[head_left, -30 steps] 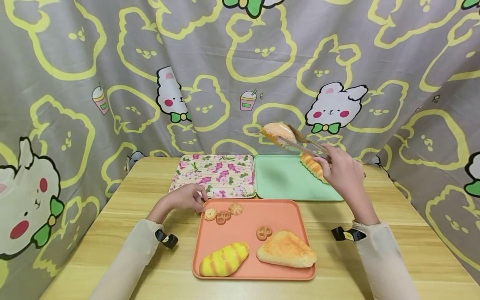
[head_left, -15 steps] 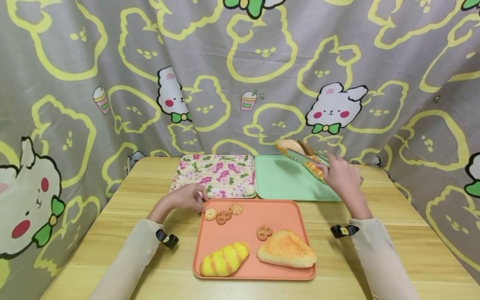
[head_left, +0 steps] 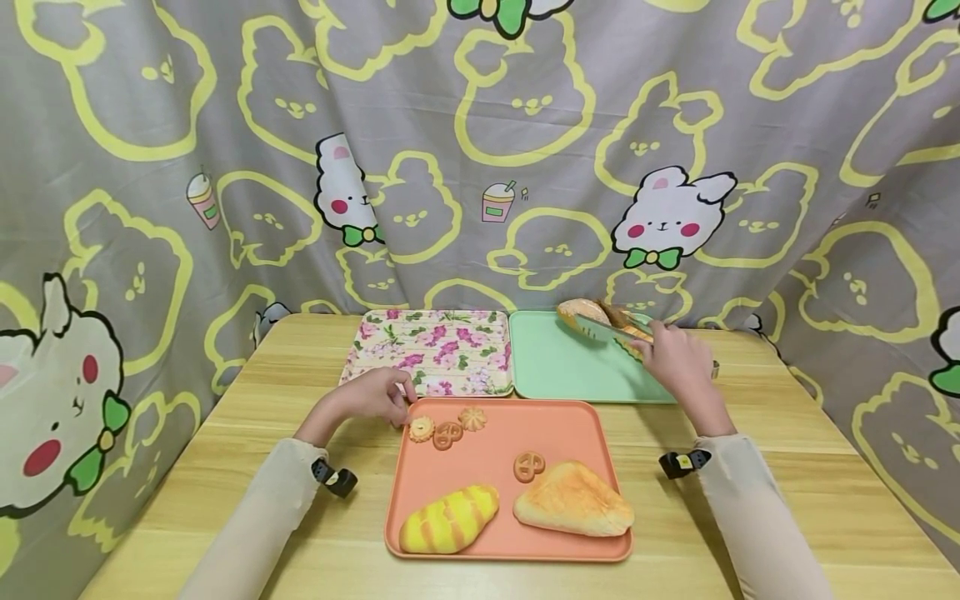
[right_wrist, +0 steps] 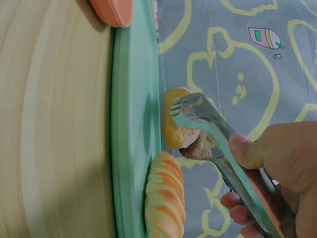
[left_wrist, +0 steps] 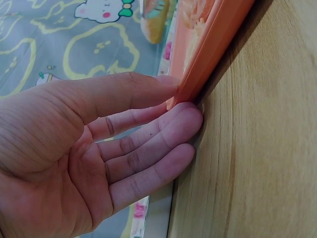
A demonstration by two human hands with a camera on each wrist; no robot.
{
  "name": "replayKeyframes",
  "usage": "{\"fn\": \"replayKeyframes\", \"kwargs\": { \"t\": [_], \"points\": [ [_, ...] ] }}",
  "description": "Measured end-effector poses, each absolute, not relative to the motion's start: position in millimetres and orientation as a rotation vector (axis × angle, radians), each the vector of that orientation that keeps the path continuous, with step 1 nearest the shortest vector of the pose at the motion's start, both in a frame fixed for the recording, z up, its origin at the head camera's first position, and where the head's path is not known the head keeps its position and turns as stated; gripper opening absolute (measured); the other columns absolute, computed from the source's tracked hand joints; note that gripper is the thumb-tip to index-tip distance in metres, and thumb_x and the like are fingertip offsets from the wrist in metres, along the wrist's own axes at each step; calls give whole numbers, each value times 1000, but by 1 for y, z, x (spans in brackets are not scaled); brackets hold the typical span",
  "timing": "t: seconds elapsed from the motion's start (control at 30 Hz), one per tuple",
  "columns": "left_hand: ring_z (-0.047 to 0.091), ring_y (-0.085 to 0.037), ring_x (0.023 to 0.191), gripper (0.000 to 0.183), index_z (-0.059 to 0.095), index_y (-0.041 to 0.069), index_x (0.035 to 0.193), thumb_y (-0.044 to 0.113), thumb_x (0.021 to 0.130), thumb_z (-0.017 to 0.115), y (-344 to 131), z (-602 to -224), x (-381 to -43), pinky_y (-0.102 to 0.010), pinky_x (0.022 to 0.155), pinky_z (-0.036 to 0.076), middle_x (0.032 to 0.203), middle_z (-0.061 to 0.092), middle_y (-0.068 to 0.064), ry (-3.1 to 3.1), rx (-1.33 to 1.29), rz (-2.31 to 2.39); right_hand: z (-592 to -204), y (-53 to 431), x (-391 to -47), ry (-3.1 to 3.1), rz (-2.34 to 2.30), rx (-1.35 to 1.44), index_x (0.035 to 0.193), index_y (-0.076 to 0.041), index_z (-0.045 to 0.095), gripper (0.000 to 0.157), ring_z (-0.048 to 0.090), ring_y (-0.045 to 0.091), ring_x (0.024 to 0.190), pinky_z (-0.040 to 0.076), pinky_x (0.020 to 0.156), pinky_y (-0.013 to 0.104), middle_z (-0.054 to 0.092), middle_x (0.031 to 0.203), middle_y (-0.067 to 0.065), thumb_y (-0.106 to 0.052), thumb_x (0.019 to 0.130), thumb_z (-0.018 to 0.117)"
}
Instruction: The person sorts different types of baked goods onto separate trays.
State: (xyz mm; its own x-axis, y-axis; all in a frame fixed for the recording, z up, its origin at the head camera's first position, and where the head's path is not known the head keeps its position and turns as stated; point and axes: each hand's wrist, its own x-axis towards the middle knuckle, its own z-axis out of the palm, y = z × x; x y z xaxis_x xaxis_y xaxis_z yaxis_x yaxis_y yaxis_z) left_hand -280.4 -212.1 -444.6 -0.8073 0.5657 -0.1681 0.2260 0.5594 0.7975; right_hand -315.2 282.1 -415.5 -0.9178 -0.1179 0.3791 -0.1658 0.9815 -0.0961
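Note:
In the head view my left hand (head_left: 375,396) is at the far left corner of the orange tray (head_left: 495,458). Its thumb lies on the rim and the fingers curl under the corner, pinching it, as the left wrist view shows. My right hand (head_left: 682,362) grips metal tongs (right_wrist: 229,157). Between the tong ends is a bread roll (right_wrist: 171,119) with a pale, speckled top, held low over the back of the green tray (head_left: 551,358). Beside it on that tray lies a ridged long bread (right_wrist: 165,198), partly hidden by the tongs in the head view.
On the orange tray lie a yellow striped bread (head_left: 450,518), a triangular bread (head_left: 573,500), a pretzel (head_left: 528,467) and several small cookies (head_left: 422,429) near the left hand. A flowered tray (head_left: 431,350) adjoins the green one. A patterned curtain (head_left: 420,275) hangs behind the table.
My right hand has lowered the tongs and the roll from in front of the curtain down to the green tray's back, slightly rightward. The left hand has stayed at the orange tray's corner.

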Motion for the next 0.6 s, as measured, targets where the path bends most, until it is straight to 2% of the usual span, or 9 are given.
{"fn": "replayKeyframes", "kwargs": {
  "t": [0.4,0.6],
  "points": [
    [70,-21,70,24,63,-8,104,-7,80,66,-211,-445,-280,-32,67,55,79,74,-19,2389,642,1138,-419,282,-318,-2832,158,181,128,5,59,53,48,25,50,35,42,37,57,66,16,-39,99,62],
    [71,-20,70,24,63,-8,104,-6,80,67,-212,-446,-281,-31,68,55,79,74,-17,2393,635,1138,-418,284,-317,-2793,164,175,134,6,57,60,51,27,55,37,43,37,64,87,27,-42,99,63]
  ]
}}
